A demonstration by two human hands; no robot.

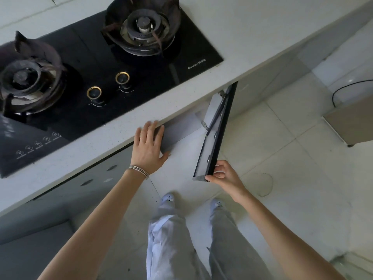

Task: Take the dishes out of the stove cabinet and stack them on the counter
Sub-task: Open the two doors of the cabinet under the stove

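Nearest, pale grey trousers (167,239) fall in soft folds to two light shoes (168,198) on a glossy, pale tiled floor (282,158); both forearms are cut off by the bottom edge.

The right hand (226,176) pinches the near corner of the cabinet door (217,134), thumb along its end and fingers curled behind. The door is a thin flat panel with a black rim and a grey inner face, swung out to the right on metal hinges.

To the left, the left hand (148,147), with thin silver bangles (139,171) at the wrist, has its fingers straight and slightly spread. It holds nothing, and its blurred fingertips reach the counter's front edge over a dark grey shape (164,138) too blurred to identify.

The cabinet's inside lies under the overhang of the counter (252,33), so the dishes are hidden from view.

The counter is a speckled, stone-like white slab. Set in it, farther off, is a black glass stove (153,63) with two brass-ringed knobs (122,77) and two sooty cast-iron burners (144,27), the left one cut off by the frame.
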